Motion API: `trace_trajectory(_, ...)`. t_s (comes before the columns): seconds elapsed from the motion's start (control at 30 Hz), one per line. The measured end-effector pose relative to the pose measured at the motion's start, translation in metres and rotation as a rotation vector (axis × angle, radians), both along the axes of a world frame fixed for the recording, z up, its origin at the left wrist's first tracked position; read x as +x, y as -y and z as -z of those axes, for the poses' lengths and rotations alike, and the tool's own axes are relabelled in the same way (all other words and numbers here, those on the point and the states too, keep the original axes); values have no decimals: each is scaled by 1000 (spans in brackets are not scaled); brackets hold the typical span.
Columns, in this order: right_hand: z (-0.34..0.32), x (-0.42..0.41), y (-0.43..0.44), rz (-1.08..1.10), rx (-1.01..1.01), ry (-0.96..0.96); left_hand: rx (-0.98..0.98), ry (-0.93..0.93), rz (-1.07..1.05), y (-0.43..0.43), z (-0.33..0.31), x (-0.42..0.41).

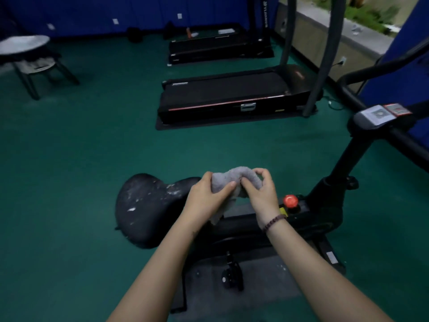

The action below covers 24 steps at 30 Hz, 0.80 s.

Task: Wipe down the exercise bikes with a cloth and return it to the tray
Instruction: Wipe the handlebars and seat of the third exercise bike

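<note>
Fingers [262,173]: curled on both hands, each set pinching one end of the cloth; none lie straight.
Left hand [206,198]: grips the cloth's left end, thumb laid across it.
Right hand [261,194]: pinches the right end; one bead bracelet [274,223] on its wrist.
Cloth [232,174]: one, grey, bunched between the two hands, held in the air over the bike between saddle and red knob; a loose end hangs below the left hand.
Why held so: probably being gathered to a handy pad for wiping.
Saddle [148,205]: one, black, flecked with pale marks, just left of the hands, likely the next surface.
Red knob [290,201]: one, just right of the hands.
Bike [325,201]: one in view.
Treadmills: two, the nearer treadmill [227,96] and farther treadmill [216,45], well apart from the hands.
Chair [30,56]: one, far left.
Tray: not in view.
</note>
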State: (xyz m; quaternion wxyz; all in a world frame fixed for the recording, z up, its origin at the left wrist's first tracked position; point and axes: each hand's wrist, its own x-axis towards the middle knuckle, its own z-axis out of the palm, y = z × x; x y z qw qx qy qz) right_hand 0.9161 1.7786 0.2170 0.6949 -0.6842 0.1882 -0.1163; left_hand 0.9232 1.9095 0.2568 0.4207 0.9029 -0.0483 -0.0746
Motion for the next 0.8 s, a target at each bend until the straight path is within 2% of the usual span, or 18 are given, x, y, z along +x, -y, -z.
trace_trajectory(0.13, 5, 7, -60, 146, 193, 3, -39, -82, 117, -70, 12, 0)
trace_trajectory(0.2, 9, 9, -87, 134, 152, -31, -8, -101, 174, -103, 17, 3)
trace_trajectory(0.33, 19, 13, -127, 151, -84, -46, 53, -151, 244, -139, 30, 8)
trace_trajectory(0.53, 7, 40, -146, 219, -397, 6, -49, -242, 284, -148, 38, 11)
trace_trajectory(0.6, 8, 55, -150, 135, -577, 10, -60, -230, 223, -154, 40, 17)
trace_trajectory(0.73, 34, 59, -162, -152, -1149, -45, -46, -118, -36, -177, 45, 30)
trace_trajectory(0.8, 44, 57, -165, -287, -1277, -103, -64, -69, -189, -189, 48, 36)
